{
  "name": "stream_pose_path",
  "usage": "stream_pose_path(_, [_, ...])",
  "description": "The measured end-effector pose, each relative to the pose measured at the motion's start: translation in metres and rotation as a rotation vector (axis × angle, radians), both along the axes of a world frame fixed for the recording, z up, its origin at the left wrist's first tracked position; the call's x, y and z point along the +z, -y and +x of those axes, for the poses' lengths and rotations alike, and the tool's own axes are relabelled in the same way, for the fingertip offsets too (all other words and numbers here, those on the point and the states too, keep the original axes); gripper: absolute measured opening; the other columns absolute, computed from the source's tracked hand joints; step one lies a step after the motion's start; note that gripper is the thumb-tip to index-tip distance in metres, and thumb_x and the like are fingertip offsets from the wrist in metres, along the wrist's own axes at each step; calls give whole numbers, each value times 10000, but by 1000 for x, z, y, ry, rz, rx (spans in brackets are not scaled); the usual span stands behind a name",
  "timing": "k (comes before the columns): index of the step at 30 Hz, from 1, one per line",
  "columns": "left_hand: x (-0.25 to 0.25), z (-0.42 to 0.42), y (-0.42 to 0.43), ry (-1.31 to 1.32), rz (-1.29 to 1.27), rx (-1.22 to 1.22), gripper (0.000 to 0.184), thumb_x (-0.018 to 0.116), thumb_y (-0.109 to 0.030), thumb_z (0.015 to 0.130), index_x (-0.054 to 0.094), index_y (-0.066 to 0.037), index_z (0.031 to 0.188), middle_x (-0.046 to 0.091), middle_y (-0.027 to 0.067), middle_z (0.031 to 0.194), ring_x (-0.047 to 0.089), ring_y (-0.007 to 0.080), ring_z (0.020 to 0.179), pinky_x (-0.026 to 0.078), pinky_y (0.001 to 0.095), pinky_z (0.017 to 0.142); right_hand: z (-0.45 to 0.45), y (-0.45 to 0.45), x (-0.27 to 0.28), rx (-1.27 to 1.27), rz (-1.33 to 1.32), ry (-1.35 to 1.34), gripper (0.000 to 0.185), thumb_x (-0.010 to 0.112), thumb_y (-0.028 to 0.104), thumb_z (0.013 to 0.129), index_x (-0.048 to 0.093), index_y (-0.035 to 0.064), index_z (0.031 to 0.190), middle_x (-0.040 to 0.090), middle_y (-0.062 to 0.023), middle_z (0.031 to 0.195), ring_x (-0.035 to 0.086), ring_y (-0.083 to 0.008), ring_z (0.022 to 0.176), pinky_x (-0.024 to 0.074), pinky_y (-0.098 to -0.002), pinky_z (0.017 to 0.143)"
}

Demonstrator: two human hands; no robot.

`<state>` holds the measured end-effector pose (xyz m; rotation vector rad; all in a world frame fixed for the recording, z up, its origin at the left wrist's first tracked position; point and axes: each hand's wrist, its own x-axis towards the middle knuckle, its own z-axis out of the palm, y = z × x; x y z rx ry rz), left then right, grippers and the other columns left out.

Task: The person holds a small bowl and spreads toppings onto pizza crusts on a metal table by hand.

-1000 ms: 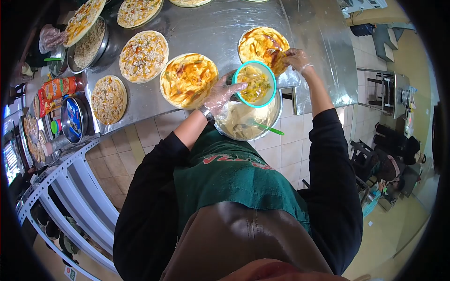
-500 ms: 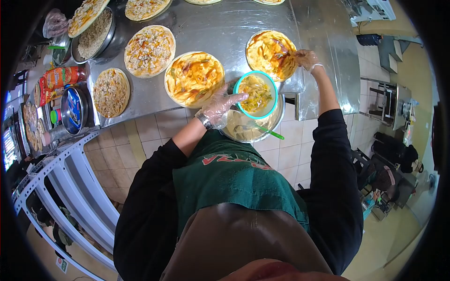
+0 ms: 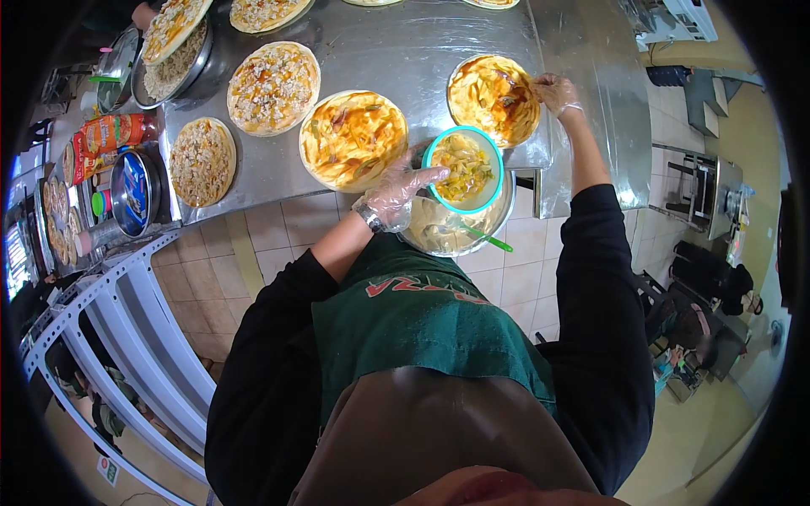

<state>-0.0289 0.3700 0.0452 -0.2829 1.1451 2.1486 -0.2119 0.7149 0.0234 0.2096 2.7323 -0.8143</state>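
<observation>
My gloved left hand grips a teal-rimmed bowl, thumb over its edge. Chopped yellow and green vegetables fill part of it. Under this bowl is a larger metal bowl of pale creamy sauce with a green-handled utensil. At the right edge of a sauced pizza base, my gloved right hand has its fingers drawn together; whatever is in them is hidden. Another sauced base lies beside my left hand.
Crumb-topped pizzas stand on the metal table. At the upper left, another person's hand is by a tilted pizza above a bowl of crumbly topping. A grey metal rack stands at the lower left.
My right hand has drawn slightly up and right, from over the pizza to its edge. My left hand keeps the bowl nearly still. The other person's tilted pizza has shifted right.
</observation>
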Motion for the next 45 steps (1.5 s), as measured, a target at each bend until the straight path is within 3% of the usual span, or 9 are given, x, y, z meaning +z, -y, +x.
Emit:
stream_pose_path(7, [-2, 3, 2, -16, -24, -24, 703, 753, -193, 800, 398, -6, 1377, 544, 91, 1273, 535, 176, 1149, 451, 331, 978, 43, 5, 21, -143, -337, 262, 202, 641, 101, 794, 696, 8, 965, 685, -70, 773, 640, -137, 674, 503, -295, 576])
stream_pose_path(11, [3, 5, 1, 0, -13, -38, 749, 752, -220, 795, 362, -9, 1398, 537, 105, 1277, 547, 189, 1139, 481, 334, 948, 60, 7, -3, -81, -126, 279, 220, 632, 67, 789, 687, 9, 994, 684, -68, 807, 629, -125, 684, 500, -281, 584])
stream_pose_path(17, [1, 8, -1, -3, 2, -33, 737, 743, -208, 794, 366, -12, 1397, 541, 111, 1267, 556, 194, 1128, 500, 337, 928, 70, 10, -8, 28, -163, 30, 267, 686, 46, 734, 688, 17, 999, 701, -93, 878, 652, -124, 778, 530, -274, 717])
stream_pose_path(22, [-4, 8, -1, -21, 59, -1, 720, 736, -188, 793, 375, -12, 1391, 544, 112, 1260, 554, 197, 1131, 485, 334, 944, 110, 57, 62, 21, -524, -3, 132, 649, 24, 827, 684, 11, 954, 681, -48, 861, 595, -102, 750, 512, -297, 687])
stream_pose_path(26, [0, 6, -3, -18, 82, -12, 721, 745, -182, 785, 384, -12, 1386, 541, 113, 1265, 542, 198, 1143, 465, 337, 966, 151, 112, 95, 720, -141, -97, 176, 692, 93, 753, 680, 61, 926, 661, -97, 894, 641, -238, 799, 531, -338, 729])
stream_pose_path(28, [0, 6, -4, -8, 86, -11, 725, 750, -181, 781, 386, -11, 1384, 540, 113, 1268, 536, 200, 1150, 457, 341, 974, 170, 133, 94, 762, 126, -71, 227, 672, 106, 721, 649, 71, 944, 597, -114, 957, 626, -284, 879, 529, -377, 732])
stream_pose_path(36, [0, 11, -3, -58, 51, -16, 752, 759, -195, 781, 366, -8, 1394, 524, 113, 1294, 515, 208, 1177, 431, 351, 1001, 177, 147, 68, 902, 283, -414, 147, 628, 142, 735, 662, 89, 868, 576, -97, 996, 636, -299, 843, 528, -405, 736])
stream_pose_path(38, [0, 9, -1, -56, 65, -24, 752, 759, -197, 781, 367, -9, 1394, 522, 113, 1296, 516, 208, 1176, 435, 350, 996, 173, 146, 85, 745, 107, -130, 135, 617, 142, 776, 665, 71, 881, 584, -101, 984, 636, -289, 851, 522, -390, 765])
stream_pose_path(45, [6, 7, 2, -42, 90, -43, 769, 764, -207, 777, 355, -10, 1398, 529, 112, 1285, 531, 206, 1158, 455, 346, 976, 163, 132, 83, 665, -188, -22, 207, 653, 164, 808, 680, 24, 958, 628, -141, 897, 619, -322, 851, 504, -397, 775])
